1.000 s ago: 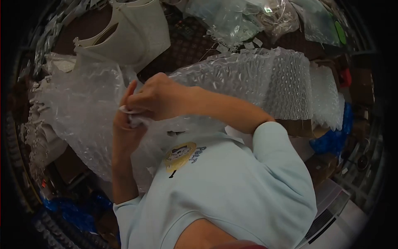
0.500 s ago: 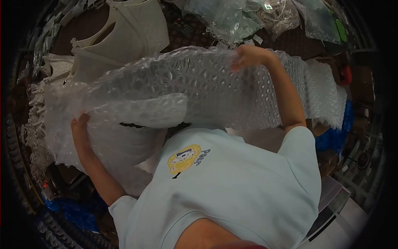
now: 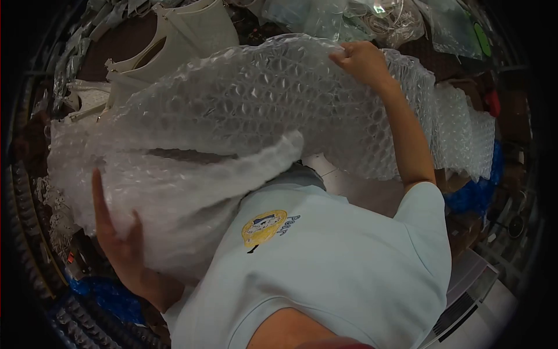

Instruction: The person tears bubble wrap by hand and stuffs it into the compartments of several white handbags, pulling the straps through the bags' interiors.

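A wide sheet of clear bubble wrap (image 3: 250, 87) arches across the view in front of my body. Its far edge is pinched in my right hand (image 3: 363, 61), with the fingers closed on the plastic. At the lower left, my left hand (image 3: 119, 235) has its fingers stretched apart against the near side of the wrap, without gripping it. There a looser fold of the sheet sags toward my shirt, and one narrow flap sticks up near the middle. What lies under the wrap is mostly hidden.
A cream bag (image 3: 200, 35) stands at the back left. Clear plastic bags (image 3: 395, 23), one with coiled cord inside, lie at the back right. Blue plastic (image 3: 113, 299) shows at the lower left, and a white appliance-like box (image 3: 474, 291) at the lower right.
My right hand has lifted the far edge of the bubble wrap up and away. My left hand has let go of its part and come down nearer my body, fingers spread.
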